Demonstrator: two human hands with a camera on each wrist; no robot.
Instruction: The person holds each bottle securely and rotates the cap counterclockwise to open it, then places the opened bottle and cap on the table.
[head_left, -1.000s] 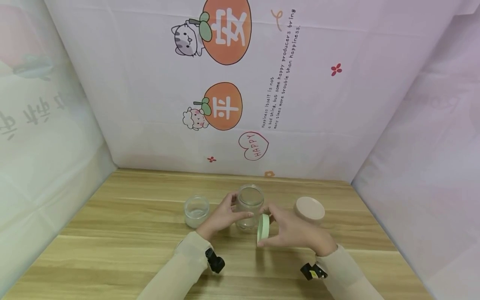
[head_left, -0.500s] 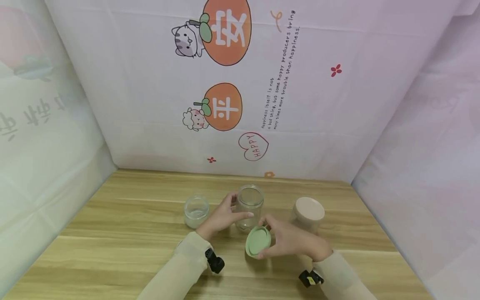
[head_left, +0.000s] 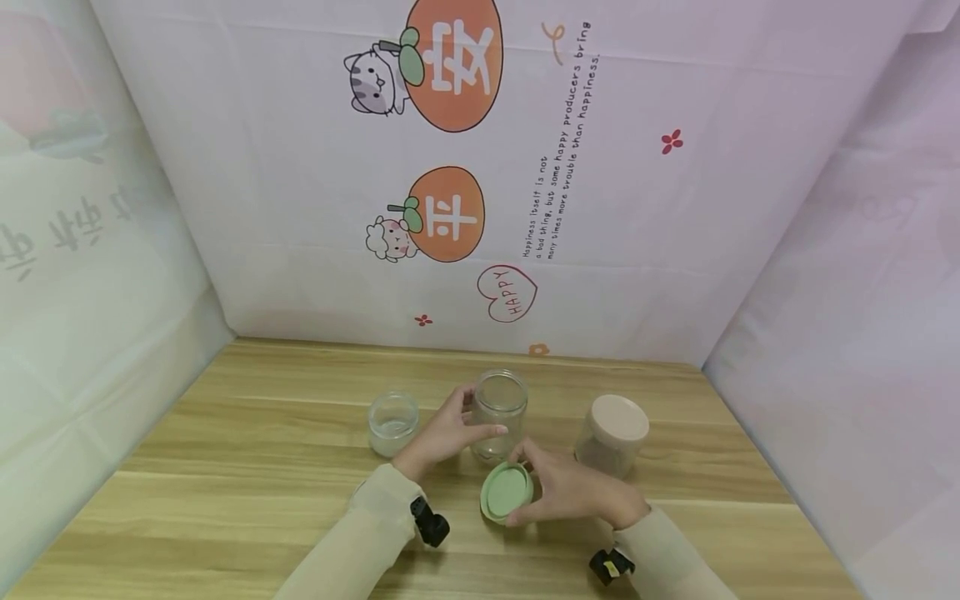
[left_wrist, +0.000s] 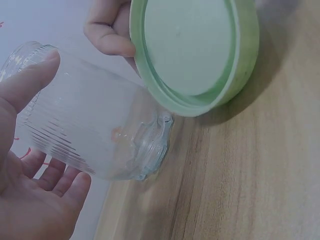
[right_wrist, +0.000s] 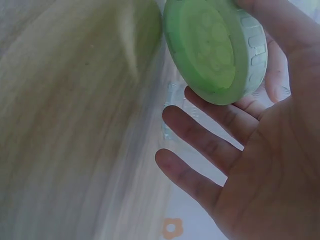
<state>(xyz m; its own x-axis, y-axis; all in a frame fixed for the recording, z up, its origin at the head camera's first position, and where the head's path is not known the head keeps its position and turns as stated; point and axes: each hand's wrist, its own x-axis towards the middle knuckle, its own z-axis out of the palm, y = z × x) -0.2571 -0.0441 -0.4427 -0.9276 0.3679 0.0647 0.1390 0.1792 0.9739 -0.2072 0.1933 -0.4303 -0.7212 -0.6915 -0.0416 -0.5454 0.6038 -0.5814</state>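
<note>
My left hand (head_left: 442, 435) grips a clear ribbed jar (head_left: 499, 410) that stands upright and uncovered on the table, thumb across its near side and the other fingers round the far side. A pale green round lid (head_left: 506, 492) is pinched at its edge between the thumb and fingers of my right hand (head_left: 572, 487). Held just in front of the jar, the lid is tilted with its hollow, rimmed underside facing up. The right wrist view shows the lid's outer face (right_wrist: 210, 50) with raised round marks; three fingers of that hand spread away from it.
To the left on the wooden table (head_left: 225, 483) stands a short clear jar (head_left: 393, 429), open at the top. A jar with a beige lid (head_left: 619, 418) stands to the right, beside my right hand. A printed cloth wall (head_left: 615, 275) rises behind the table.
My right hand has moved toward me and slightly left with the green lid, turning it from edge-on to underside up. My left hand and its jar have stayed still.
</note>
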